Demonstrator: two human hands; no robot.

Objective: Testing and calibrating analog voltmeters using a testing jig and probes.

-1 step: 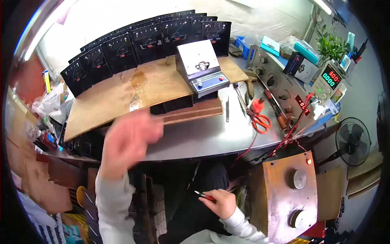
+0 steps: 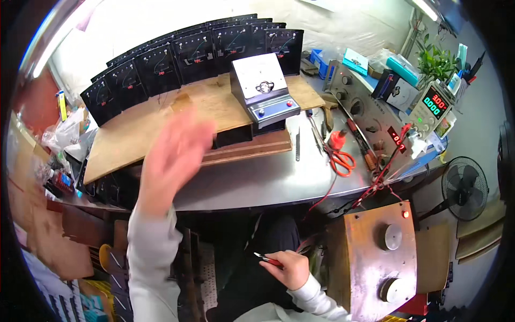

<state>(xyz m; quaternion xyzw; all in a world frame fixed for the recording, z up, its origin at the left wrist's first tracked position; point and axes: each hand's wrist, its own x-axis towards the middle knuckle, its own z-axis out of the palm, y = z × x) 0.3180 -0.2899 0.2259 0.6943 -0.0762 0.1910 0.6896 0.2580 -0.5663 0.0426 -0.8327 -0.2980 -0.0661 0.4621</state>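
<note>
My left hand [image 2: 176, 155] is raised over the front edge of a wooden board [image 2: 120, 145]. Motion blurs it, but its fingers look stretched out, with nothing visible in them. Low in front of my lap, my right hand [image 2: 292, 269] is closed around a small red-handled tool [image 2: 272, 262] with a short pointed metal tip; its exact kind is too small to make out. On the board stands a desktop meter [image 2: 262, 88] with a white sloping face and a blue terminal strip. Behind it, several black panels [image 2: 196, 56] with thin wires stand in rows.
Red-handled scissors [image 2: 341, 162], a red bottle [image 2: 337, 140] and tweezers [image 2: 298, 144] lie or stand on the metal bench [image 2: 247, 185]. A power supply [image 2: 432, 107] with lit digits is at the right. A metal box with two knobs [image 2: 375, 257] sits beside my right arm.
My left hand has risen slightly and its fingers have straightened from a more curled shape. My right hand keeps hold of the red-handled tool, almost in place.
</note>
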